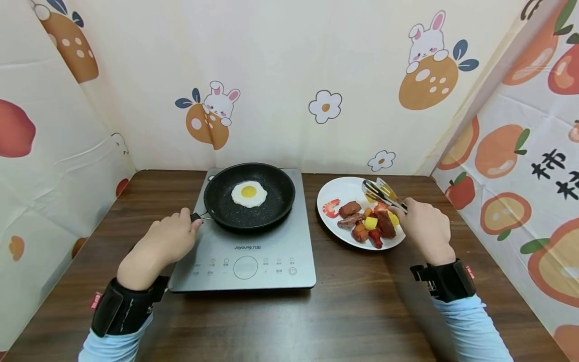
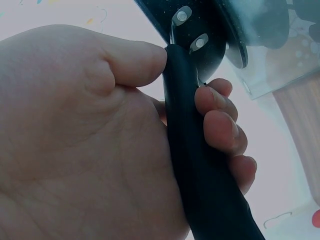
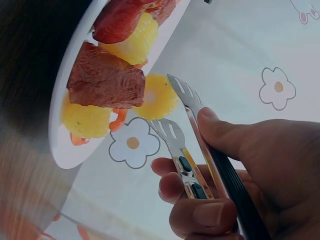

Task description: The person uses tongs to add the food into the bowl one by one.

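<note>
Left hand [image 1: 165, 241], lower left, grips the pan handle [image 2: 200, 165] firmly. Right hand [image 1: 425, 229], right of centre, holds tongs [image 1: 382, 193] over the plate [image 1: 332, 193].

Dark wood-grain table [image 1: 353, 306] w/ cream cloth backdrop [image 1: 280, 65] behind: bunny, orange & flower prints. Fruit-print cloth [image 1: 534, 166] on right side, peach-print cloth [image 1: 40, 166] on left. Even, soft light.
</note>
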The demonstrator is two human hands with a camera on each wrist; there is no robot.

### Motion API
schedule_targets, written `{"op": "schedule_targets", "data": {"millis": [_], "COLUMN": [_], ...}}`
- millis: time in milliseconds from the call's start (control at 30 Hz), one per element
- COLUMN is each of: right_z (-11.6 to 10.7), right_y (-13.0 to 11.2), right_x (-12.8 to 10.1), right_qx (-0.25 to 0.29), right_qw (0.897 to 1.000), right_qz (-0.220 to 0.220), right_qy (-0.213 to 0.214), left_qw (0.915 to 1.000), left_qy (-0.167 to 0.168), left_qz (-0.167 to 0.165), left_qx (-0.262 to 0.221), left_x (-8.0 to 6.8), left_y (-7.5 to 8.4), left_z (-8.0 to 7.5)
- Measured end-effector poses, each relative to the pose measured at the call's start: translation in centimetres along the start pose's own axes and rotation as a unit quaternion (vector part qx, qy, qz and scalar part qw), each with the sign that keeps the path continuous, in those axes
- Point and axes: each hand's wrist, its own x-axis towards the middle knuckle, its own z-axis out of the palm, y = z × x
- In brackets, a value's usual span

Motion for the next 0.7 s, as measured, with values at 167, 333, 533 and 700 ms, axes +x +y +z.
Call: {"op": "schedule_targets", "data": {"millis": [167, 333, 533, 700], "right_z": [-0.3, -0.6, -1.2, -1.7], "right_y": [-0.5, -1.5, -3.0, -4.7], "right_x": [-0.2, -0.5, -0.9, -1.0], "right_qx": [0.001, 0.003, 0.008, 0.016], "right_qw": [1.000, 1.000, 0.999, 0.998], "right_qz": [-0.004, -0.013, -0.032, -0.034], "right_qy": [0.001, 0.002, 0.033, 0.043], "left_qw": [1.0000, 1.0000, 1.0000, 1.0000], "left_qy": [0.005, 0.002, 0.001, 0.000], "left_qz": [0.007, 0.005, 0.003, 0.006], "left_qx": [0.004, 0.004, 0.004, 0.004], "left_x": [0.1, 0.1, 0.1, 0.0], "left_y": [-0.1, -0.1, 0.0, 0.0], "left_z": [0.0, 0.1, 0.0, 0.0]}}
